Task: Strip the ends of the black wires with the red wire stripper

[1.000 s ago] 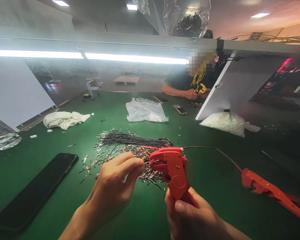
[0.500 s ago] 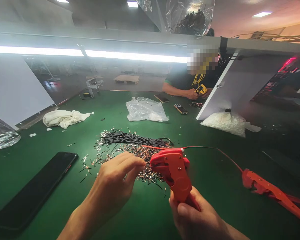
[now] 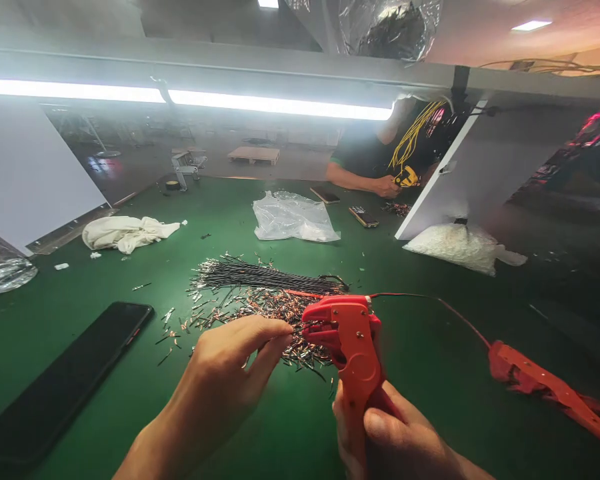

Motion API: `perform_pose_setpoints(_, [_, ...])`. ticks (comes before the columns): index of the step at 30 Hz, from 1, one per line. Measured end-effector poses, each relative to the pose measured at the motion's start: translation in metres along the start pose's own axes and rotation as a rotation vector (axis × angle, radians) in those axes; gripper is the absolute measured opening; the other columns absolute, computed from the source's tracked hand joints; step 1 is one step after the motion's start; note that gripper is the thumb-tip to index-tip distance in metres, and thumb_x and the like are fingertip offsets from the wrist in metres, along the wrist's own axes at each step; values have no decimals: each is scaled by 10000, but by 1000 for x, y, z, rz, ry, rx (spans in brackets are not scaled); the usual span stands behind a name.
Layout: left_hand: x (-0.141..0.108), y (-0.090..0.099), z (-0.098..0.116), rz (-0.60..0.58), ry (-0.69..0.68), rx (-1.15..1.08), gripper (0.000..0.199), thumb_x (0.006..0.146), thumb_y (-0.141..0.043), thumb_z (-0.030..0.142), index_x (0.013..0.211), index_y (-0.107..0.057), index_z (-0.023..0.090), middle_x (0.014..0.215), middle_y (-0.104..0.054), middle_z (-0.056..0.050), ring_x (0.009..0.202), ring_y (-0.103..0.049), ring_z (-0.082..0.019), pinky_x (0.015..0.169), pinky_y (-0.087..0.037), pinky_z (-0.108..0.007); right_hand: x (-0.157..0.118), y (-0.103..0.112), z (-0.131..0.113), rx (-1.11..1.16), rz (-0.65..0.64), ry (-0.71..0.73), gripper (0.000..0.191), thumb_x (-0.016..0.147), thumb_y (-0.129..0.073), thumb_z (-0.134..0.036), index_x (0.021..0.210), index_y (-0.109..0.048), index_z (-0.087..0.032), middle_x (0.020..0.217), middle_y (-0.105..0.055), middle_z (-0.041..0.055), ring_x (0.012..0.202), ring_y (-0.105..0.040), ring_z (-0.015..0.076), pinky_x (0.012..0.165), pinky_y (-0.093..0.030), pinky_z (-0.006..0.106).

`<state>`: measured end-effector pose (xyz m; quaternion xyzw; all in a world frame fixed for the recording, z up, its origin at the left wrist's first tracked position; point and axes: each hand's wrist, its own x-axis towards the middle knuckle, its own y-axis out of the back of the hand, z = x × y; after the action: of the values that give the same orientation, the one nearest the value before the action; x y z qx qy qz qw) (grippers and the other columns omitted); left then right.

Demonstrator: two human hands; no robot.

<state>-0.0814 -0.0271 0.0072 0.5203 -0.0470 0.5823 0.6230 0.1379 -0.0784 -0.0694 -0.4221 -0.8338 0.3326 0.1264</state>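
Note:
My right hand (image 3: 395, 433) is wrapped round the handles of a red wire stripper (image 3: 357, 347), its jaws turned left. Thumb and forefinger of my left hand (image 3: 235, 367) are pinched together just left of those jaws. Between them a short dark wire (image 3: 307, 325) reaches into the gap of the jaws; most of it is hidden by my fingers. Behind both hands lies a bundle of black wires (image 3: 265, 275) with bare ends at the left. A heap of small cut wire bits (image 3: 275, 307) is spread under and around the tool.
A phone (image 3: 70, 380) lies at left. A second red tool (image 3: 545, 373) rests at right, a thin wire (image 3: 415, 294) running towards it. Farther back are a white cloth (image 3: 127, 233), a clear plastic bag (image 3: 295, 217) and a filled bag (image 3: 460, 247). Across the table, a person holds a yellow tool (image 3: 407, 177).
The stripper's jaws stand wider apart than before, and the dark wire shows between them. My hands have stayed in nearly the same place. The view has tilted slightly.

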Motion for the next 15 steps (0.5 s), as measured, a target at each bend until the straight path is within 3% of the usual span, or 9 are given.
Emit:
perform_pose_setpoints(6, [1, 3, 2, -31, 14, -3, 113, 867, -587, 95, 854, -648, 189, 717, -697, 41, 602, -628, -58, 595, -498, -164, -2, -4, -8, 61, -69, -1, 360, 849, -622, -443, 911, -612, -89, 688, -618, 57, 576, -551, 103, 555, -425, 196])
perform_pose_setpoints(15, [4, 6, 1, -70, 10, 18, 118, 860, -555, 98, 799, -621, 173, 655, -630, 36, 560, -552, -68, 537, -450, -187, -4, -1, -13, 104, 19, -38, 402, 835, -604, -475, 952, -612, -89, 716, -639, 85, 631, -594, 156, 607, -450, 260])
